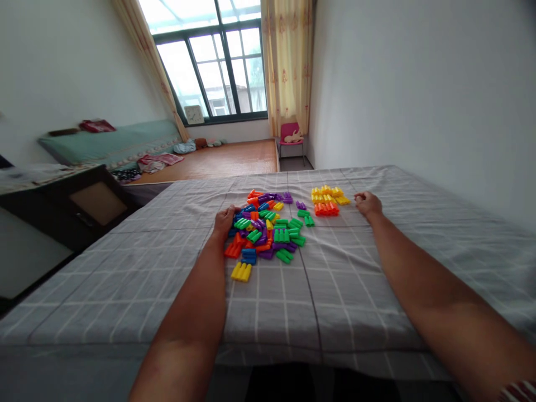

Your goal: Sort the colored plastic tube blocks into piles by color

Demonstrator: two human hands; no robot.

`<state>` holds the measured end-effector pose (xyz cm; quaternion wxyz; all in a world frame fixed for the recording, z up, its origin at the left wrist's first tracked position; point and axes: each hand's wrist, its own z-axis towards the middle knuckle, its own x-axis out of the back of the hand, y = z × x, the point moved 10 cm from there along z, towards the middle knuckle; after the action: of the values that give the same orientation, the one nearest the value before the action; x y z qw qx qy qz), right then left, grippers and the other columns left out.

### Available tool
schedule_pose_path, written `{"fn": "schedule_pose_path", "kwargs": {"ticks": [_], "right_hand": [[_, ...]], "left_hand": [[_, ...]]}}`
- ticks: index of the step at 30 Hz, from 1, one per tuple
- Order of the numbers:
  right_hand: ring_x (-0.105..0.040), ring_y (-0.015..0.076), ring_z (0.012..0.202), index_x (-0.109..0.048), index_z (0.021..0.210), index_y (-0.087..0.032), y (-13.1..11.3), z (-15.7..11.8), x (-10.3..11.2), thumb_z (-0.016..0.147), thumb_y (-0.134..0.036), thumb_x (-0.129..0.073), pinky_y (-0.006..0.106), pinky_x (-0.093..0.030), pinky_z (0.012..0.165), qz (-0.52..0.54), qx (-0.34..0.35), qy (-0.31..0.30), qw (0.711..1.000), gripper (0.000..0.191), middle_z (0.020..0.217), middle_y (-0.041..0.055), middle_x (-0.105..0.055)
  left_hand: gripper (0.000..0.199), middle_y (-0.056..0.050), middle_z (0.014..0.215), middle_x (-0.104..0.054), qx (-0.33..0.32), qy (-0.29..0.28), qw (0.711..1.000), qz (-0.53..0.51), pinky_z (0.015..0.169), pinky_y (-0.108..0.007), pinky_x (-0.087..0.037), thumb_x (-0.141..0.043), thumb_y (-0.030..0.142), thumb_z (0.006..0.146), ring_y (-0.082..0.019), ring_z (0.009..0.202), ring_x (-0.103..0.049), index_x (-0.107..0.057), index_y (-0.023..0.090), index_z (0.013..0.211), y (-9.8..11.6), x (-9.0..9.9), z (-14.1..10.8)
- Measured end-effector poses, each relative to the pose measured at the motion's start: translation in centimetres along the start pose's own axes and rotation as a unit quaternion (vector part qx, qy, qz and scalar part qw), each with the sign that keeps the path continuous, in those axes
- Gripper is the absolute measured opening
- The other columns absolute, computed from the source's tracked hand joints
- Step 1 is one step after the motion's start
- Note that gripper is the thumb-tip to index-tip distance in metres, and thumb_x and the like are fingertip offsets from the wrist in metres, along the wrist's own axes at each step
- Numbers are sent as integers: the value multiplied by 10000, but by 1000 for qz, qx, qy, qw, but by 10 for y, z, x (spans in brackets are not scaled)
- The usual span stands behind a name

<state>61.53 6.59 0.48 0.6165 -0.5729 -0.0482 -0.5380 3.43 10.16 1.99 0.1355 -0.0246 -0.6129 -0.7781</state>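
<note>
A mixed heap of plastic tube-shaped blocks [262,229] in blue, green, orange, purple and yellow lies on the grey checked cloth. My left hand [226,220] rests at the heap's left edge against the blue blocks, fingers curled, their tips partly hidden. To the right of the heap, yellow blocks [326,195] sit in grouped rows, with a row of orange blocks [326,209] in front. My right hand [368,205] is just right of these rows, apart from them, its fingers bent together and nothing visible in them. A yellow block [242,272] lies nearest me.
The checked cloth [347,312] covers the wide surface under the blocks. A dark cabinet [84,206] stands at the left. Beyond are a low bed [234,159], a pink chair [288,134] and a window; a white wall runs along the right.
</note>
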Motion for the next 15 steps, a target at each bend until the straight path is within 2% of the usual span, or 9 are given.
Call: {"fn": "schedule_pose_path", "kwargs": {"ticks": [5, 12, 15], "right_hand": [[-635, 175, 620, -680, 909, -149, 11, 1, -3, 781, -214, -472, 283, -496, 626, 33, -30, 5, 999, 252, 725, 64, -693], [-656, 193, 651, -684, 862, -167, -6, -10, 5, 763, -230, -500, 300, -524, 628, 28, 13, -9, 999, 218, 738, 68, -703], [-655, 188, 627, -679, 878, -158, -11, -18, 12, 784, -245, -483, 302, -536, 617, 47, 26, 3, 999, 234, 747, 78, -706]], "left_hand": [[662, -94, 817, -727, -9, -2, 1000, 19, 694, -299, -469, -537, 703, 697, -212, 768, -632, -741, 101, 883, 9, -1, -10], [553, -74, 730, -703, 56, -119, 989, 66, 657, -287, -441, -582, 651, 680, -195, 728, -599, -744, 133, 787, 13, -9, -4], [440, -41, 605, -658, 50, -153, 979, 129, 614, -282, -415, -606, 579, 682, -189, 658, -567, -736, 159, 690, 21, -8, 4]]}}
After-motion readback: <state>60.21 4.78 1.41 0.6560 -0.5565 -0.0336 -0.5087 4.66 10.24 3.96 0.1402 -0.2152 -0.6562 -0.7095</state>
